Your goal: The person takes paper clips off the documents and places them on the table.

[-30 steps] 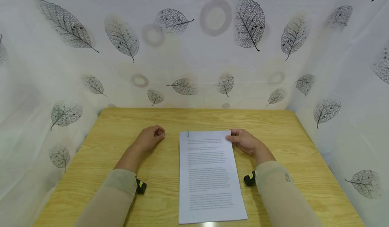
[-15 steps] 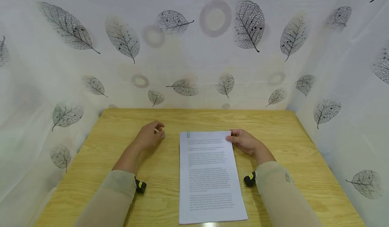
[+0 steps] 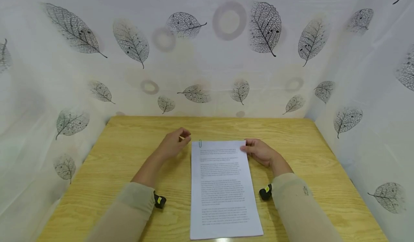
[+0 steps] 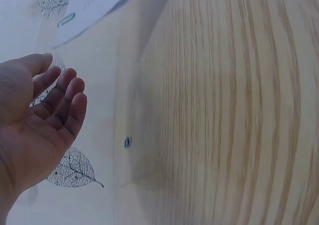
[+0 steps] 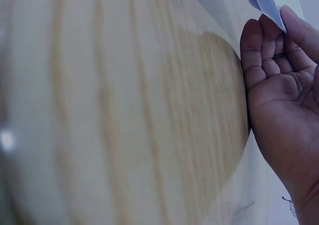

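L hand (image 3: 172, 144) has moved right, now in reach of paper clip (image 3: 200, 143), fingers loose, prob. empty; R hand (image 3: 261, 153) pinches paper stack (image 3: 223, 195).

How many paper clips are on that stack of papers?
1 in view: a green paper clip on the far edge of the stack of papers, near its left corner. Others could hide underneath.

Left sleeve (image 3: 124, 211), right sleeve (image 3: 302, 208) both beige; right one has small dark print (image 3: 305, 190). Black wrist camera (image 3: 265, 194) on each, yellow label (image 3: 159, 200).
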Tool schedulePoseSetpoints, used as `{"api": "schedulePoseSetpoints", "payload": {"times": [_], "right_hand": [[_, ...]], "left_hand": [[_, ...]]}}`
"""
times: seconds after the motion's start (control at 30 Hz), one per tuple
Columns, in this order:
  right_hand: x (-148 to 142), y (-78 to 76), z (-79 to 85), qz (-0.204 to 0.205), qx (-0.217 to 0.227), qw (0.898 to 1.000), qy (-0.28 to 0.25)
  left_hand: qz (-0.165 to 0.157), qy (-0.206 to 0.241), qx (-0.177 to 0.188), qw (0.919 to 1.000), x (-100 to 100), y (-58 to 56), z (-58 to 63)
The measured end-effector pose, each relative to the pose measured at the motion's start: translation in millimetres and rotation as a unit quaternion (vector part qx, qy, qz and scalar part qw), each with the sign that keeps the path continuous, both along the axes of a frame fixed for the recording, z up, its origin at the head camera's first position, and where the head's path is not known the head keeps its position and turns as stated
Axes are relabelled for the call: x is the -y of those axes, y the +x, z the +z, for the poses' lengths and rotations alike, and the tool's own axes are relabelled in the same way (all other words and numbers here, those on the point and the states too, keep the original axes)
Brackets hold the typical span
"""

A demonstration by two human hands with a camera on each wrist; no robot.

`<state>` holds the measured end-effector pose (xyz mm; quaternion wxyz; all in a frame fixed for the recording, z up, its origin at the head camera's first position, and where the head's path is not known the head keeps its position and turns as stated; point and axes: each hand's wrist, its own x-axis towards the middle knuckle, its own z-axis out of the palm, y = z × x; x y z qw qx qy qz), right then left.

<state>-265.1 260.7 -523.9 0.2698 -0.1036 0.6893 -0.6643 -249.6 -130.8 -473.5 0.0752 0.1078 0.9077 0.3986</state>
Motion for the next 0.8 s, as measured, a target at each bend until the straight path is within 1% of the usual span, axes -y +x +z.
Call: {"api": "schedulePoseSetpoints", "payload": {"times": [0.17,0.27,0.53,0.7,0.8], "right_hand": [[0,0.7,-0.1,-0.001,0.003,1.0,0.0],[1,0.4,-0.7,-0.002,0.004,1.0,0.003],[0,-1.9,-3.7,-0.008,0.007,1.0,0.006],[0,-2.3,-3.7,-0.007,0.005,1.0,0.006],[0,-1.9,-2.0,-0.007,0.003,1.0,0.006]], "left_hand": [[0.012,0.06,0.028,0.9978,-15,2.3,-1.0],[0.016,0.081,0.036,0.9959,-22,2.8,-2.9],[0.016,0.079,0.038,0.996,-35,5.0,-10.1],[0.022,0.073,0.033,0.9965,-38,5.6,-15.6],[0.021,0.071,0.027,0.9969,-39,6.4,-16.1]]}}
